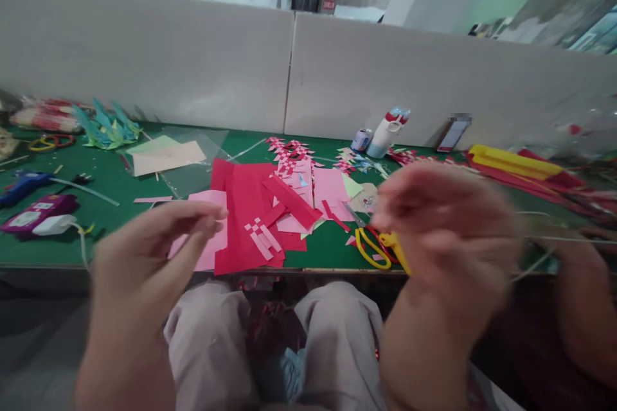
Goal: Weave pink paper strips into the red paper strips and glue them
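My left hand (154, 250) hovers over the near left edge of the pink and red paper, fingers curled and thumb tip close to the index tip; whatever it may pinch is hidden. My right hand (448, 237) is raised on the right and smeared by motion, so its grip cannot be read. Between the hands lies a red paper sheet (245, 192), with pale pink paper (207, 257) partly under my left hand. Small woven pink strips (264, 237) and a folded red strip (294, 202) rest on top. Yellow-handled scissors (369, 253) lie just left of my right hand.
Checked pink-red paper pieces (289, 154), a can (361, 140), a white bottle (385, 135) and a phone (454, 133) stand or lie along the partition (193, 64). A blue glue gun (26, 186) and purple power strip (41, 213) are left. Another person's arm (583, 289) shows at right.
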### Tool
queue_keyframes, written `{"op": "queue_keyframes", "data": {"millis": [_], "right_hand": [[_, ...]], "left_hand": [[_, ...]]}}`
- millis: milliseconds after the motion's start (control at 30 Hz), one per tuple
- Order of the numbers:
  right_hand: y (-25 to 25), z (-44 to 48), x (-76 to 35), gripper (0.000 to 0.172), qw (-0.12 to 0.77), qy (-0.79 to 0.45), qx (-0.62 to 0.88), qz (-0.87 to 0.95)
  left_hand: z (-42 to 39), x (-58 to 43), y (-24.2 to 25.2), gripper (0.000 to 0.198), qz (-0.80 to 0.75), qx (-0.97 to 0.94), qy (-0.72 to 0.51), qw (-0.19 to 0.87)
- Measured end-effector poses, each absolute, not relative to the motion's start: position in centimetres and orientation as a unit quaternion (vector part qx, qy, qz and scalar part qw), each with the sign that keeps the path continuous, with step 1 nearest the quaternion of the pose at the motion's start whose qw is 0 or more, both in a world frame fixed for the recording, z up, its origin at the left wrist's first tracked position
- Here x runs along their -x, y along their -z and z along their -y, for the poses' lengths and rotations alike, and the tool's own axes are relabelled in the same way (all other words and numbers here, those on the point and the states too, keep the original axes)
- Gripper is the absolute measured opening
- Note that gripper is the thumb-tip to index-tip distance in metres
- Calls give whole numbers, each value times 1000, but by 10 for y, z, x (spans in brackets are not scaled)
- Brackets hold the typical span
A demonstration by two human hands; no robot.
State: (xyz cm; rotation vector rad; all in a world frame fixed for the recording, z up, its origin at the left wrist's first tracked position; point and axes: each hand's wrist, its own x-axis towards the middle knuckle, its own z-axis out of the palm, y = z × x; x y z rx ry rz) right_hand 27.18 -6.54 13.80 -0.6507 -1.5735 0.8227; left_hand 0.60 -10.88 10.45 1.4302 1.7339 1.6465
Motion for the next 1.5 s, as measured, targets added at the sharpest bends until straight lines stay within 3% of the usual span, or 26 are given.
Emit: {"op": "queue_keyframes", "data": {"millis": [100, 267, 400, 633, 800, 933, 1133, 1267, 1500], "right_hand": [[-102, 41, -254, 14, 474, -388, 327, 719], [-25, 1, -211, 13, 272, -359, 445, 774], [10, -10, -184, 13, 212, -271, 479, 808], [30, -8, -168, 20, 161, -231, 498, 820], [34, -9, -169, 21, 163, -244, 503, 813], [37, -8, -170, 17, 189, -267, 499, 802], [36, -9, -177, 8, 291, -308, 508, 750], [31, -15, -185, 23, 382, -365, 531, 662], [25, -18, -186, 35, 371, -523, 458, 616]], "left_hand": [[86, -4, -68, 22, -696, -586, -405, 94], [55, -6, -7, 30, -727, -653, -203, 65], [34, -9, 14, 32, -705, -690, -159, 31], [9, -14, 23, 37, -683, -716, -132, 54], [-3, -18, 18, 39, -680, -712, -151, 92], [-13, -14, 20, 29, -677, -693, -197, 149], [-11, -4, 23, 20, -658, -650, -278, 260], [-4, -1, 16, 29, -614, -536, -409, 411], [1, -14, 15, 35, -555, -439, -502, 497]]}}
